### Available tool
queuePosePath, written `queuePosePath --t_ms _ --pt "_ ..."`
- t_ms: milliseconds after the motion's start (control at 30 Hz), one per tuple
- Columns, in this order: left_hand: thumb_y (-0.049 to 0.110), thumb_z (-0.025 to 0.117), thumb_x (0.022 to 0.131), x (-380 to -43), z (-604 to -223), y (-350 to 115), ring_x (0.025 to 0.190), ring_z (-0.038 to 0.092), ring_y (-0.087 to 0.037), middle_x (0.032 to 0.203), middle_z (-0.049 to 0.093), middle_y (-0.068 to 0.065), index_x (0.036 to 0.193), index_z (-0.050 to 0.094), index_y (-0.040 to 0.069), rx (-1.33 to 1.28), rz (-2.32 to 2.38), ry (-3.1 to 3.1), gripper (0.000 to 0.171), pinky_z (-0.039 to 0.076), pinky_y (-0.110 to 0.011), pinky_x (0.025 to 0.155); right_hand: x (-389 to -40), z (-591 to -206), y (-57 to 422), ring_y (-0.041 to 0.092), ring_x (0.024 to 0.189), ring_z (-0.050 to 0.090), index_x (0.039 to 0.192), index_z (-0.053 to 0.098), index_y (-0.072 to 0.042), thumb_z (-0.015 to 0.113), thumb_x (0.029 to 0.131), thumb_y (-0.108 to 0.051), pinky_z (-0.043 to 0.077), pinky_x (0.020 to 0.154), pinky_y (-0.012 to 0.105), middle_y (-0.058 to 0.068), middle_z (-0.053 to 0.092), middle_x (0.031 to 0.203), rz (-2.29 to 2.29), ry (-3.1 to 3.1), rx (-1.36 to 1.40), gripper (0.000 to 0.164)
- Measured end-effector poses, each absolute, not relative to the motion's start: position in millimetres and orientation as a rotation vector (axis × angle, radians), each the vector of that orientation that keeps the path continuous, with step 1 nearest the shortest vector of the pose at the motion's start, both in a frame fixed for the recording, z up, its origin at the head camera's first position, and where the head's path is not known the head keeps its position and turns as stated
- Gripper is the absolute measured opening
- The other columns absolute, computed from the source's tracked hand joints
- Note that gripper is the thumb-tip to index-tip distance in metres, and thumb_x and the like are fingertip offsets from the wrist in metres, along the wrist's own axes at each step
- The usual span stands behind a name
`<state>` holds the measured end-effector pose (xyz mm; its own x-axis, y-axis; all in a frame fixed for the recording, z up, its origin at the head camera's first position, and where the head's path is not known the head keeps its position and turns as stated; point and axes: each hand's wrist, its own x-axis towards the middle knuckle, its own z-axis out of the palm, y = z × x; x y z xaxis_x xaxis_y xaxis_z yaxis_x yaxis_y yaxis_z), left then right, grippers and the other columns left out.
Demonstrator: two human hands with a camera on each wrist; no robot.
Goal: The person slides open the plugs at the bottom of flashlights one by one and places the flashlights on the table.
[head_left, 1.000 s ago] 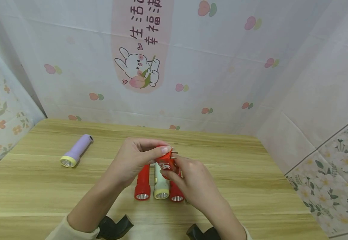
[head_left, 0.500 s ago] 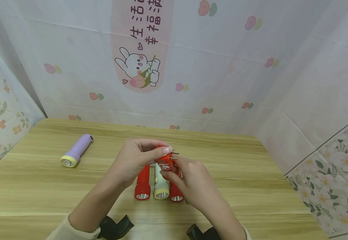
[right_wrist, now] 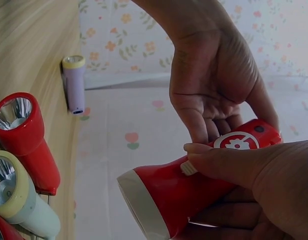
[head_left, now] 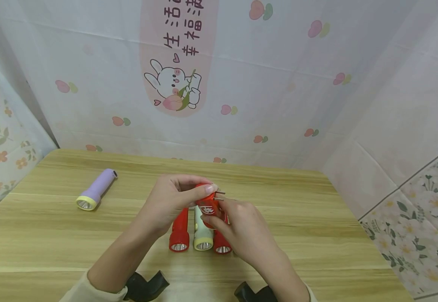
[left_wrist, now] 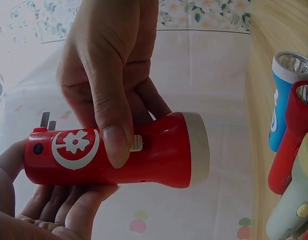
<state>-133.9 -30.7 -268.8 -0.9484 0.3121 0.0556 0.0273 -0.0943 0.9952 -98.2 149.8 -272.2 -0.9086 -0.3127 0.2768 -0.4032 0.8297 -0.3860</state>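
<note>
Above the table I hold a red flashlight with both hands. It has a pale ring round its lens end, a white flower emblem and a pale slide switch. Two metal plug prongs stick out near its tail. My left hand pinches the tail end close to the prongs, thumb on top. My right hand grips the body. In the right wrist view its thumb lies over the body beside the switch. The lens itself faces away in the left wrist view.
On the wooden table, below my hands, lie a red flashlight, a pale green one, another red one and a blue one, side by side. A purple flashlight lies apart at the left. Printed cloth hangs behind.
Almost nothing differs. Both hands keep their hold on the red flashlight, which has shifted only very slightly. The flashlights on the table stay put.
</note>
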Motion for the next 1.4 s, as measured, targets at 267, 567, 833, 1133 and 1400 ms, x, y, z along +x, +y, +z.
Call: queuePosePath --t_ms 267,567,833,1133,1400 --pt "0.02 0.075 0.091 -132.7 -268.9 -30.0 0.098 0.071 -0.018 0.099 0.079 -0.004 0.111 0.076 0.0 0.406 2.146 1.993 0.028 0.058 -0.031 0.09 -98.6 -272.7 148.9 0.0 0.055 0.048 0.085 0.068 -0.019 0.08 0.087 -0.027 0.043 0.052 0.016 -0.013 0.063 0.068 0.647 -2.809 0.557 0.015" --pt "0.019 0.071 0.094 -131.4 -270.5 -29.6 0.098 0.071 -0.018 0.103 0.078 -0.01 0.114 0.075 0.0 0.401 2.131 2.022 0.028 0.059 -0.031 0.089 -100.3 -273.1 149.5 0.0 0.057 0.053 0.085 0.068 -0.016 0.081 0.086 -0.027 0.046 0.054 0.015 -0.009 0.068 0.072 0.645 -2.818 0.58 0.017" --pt "0.025 0.067 0.097 -130.0 -268.8 -31.5 0.105 0.071 -0.017 0.112 0.077 -0.009 0.119 0.074 0.004 0.412 2.073 2.05 0.031 0.058 -0.032 0.095 -101.5 -273.2 150.4 -0.001 0.055 0.051 0.089 0.068 -0.019 0.08 0.087 -0.029 0.044 0.05 0.016 -0.013 0.067 0.071 0.648 -2.819 0.59 0.016" --pt "0.029 0.068 0.097 -132.7 -263.8 -38.5 0.11 0.068 -0.018 0.12 0.074 -0.009 0.122 0.072 0.008 0.524 1.962 2.071 0.033 0.056 -0.034 0.1 -103.4 -273.2 150.2 0.001 0.062 0.059 0.099 0.071 -0.015 0.078 0.089 -0.027 0.051 0.057 0.015 -0.008 0.073 0.079 0.726 -2.854 0.594 0.018" --pt "0.022 0.076 0.09 -135.2 -264.6 -43.9 0.107 0.068 -0.021 0.122 0.072 -0.008 0.126 0.07 0.012 0.563 1.907 2.065 0.038 0.056 -0.032 0.094 -108.1 -276.5 153.1 0.006 0.07 0.066 0.111 0.073 -0.016 0.077 0.091 -0.025 0.054 0.063 0.019 -0.01 0.074 0.083 0.928 -2.866 0.655 0.022"
